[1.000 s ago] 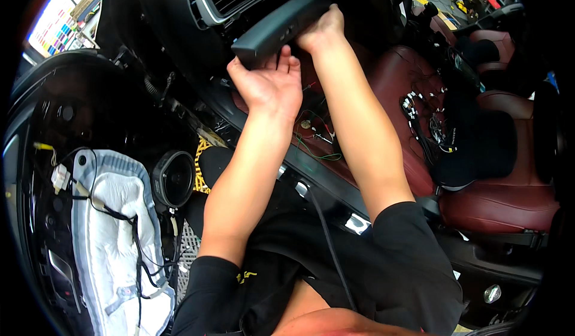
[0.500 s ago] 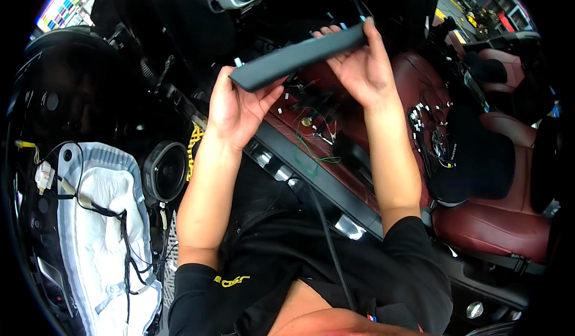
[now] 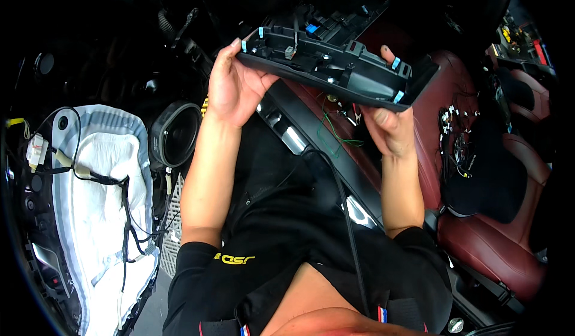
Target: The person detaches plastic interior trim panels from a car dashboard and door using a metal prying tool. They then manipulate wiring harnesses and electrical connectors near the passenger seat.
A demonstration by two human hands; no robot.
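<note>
A long black plastic car trim panel is held up in front of me, its hollow inner side showing with ribs, moulded sockets and light-blue clips at both ends. My left hand grips its left end, thumb on the edge and fingers underneath. At the right end my right hand holds it, most of the fingers hidden behind the panel and one fingertip showing above its far edge. A small grey connector on a dark cable lies against the panel's inner side; whether it is attached to the panel I cannot tell.
On the left stands an opened car door with a white padded liner, loose wiring and a round black speaker. To the right are dark red seats with a bundle of cables. A green wire lies beyond the door sill.
The panel has turned over from its smooth outer face to its hollow inner side. It has shifted right, and my right hand has moved lower, to the panel's near right corner.
</note>
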